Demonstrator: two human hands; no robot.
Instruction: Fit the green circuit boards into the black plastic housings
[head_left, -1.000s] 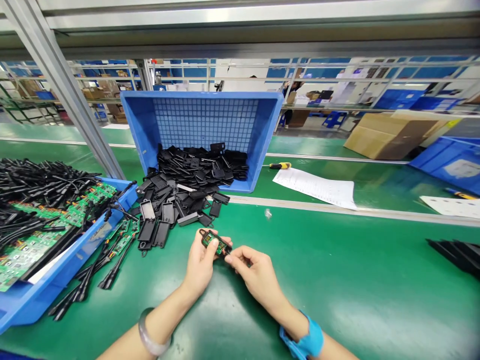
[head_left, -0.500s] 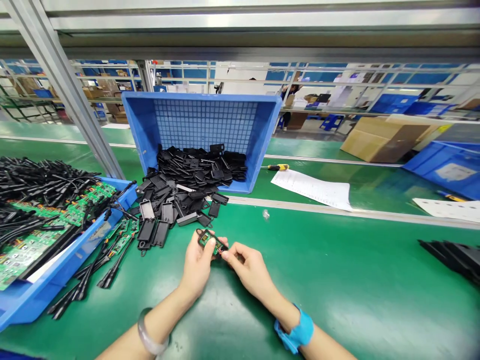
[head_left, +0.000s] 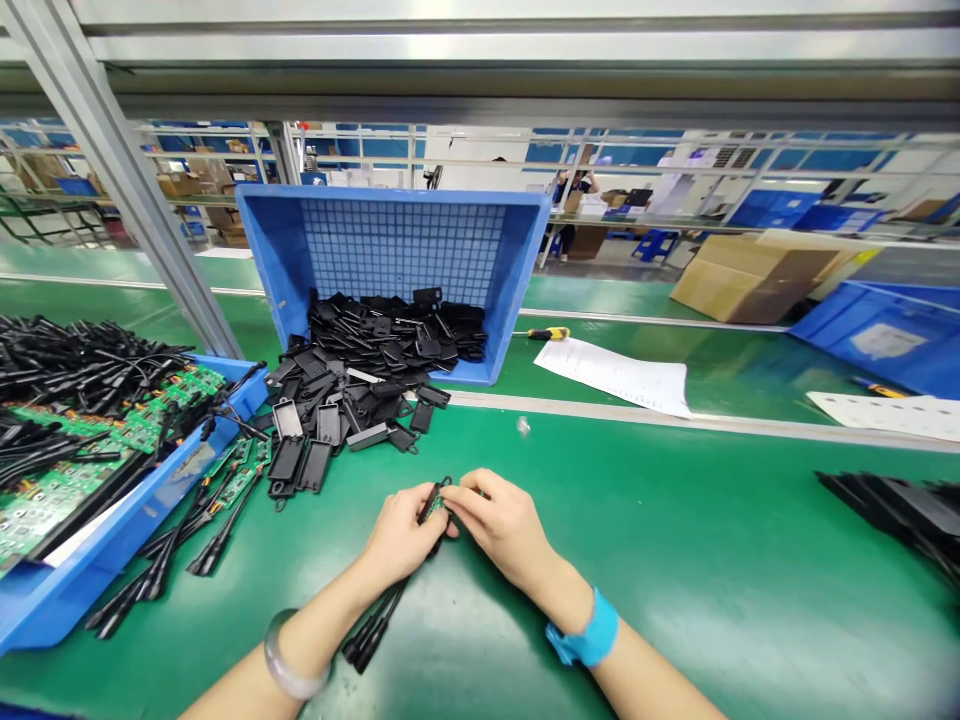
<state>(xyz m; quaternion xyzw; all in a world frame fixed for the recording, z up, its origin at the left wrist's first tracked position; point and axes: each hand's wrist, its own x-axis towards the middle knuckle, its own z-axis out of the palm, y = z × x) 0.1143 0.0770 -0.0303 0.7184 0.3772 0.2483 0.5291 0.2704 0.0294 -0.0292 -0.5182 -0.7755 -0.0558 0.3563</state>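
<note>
Between my hands, over the green bench, is a small green circuit board (head_left: 434, 503) in a black plastic case with a loop at its far end. My left hand (head_left: 403, 532) is closed around its left side. Black cables (head_left: 369, 632) with thick plug ends trail from beneath that hand toward me. The fingertips of my right hand (head_left: 499, 522) are pinched at the upper right edge of the board and case. Those fingers cover part of the board, so exactly what they grip is hard to see.
A tipped blue crate (head_left: 395, 192) spills black case halves (head_left: 330, 425) onto the bench. At left, a blue tray (head_left: 150, 545) holds circuit boards with cables. Farther back lie a screwdriver (head_left: 551, 333) and a paper sheet (head_left: 619, 375). Black parts (head_left: 900, 515) lie at the right edge.
The case has been turned so its loop points away from me, and its cables now show below my left hand. My right fingers have shifted from the near end to the far end.
</note>
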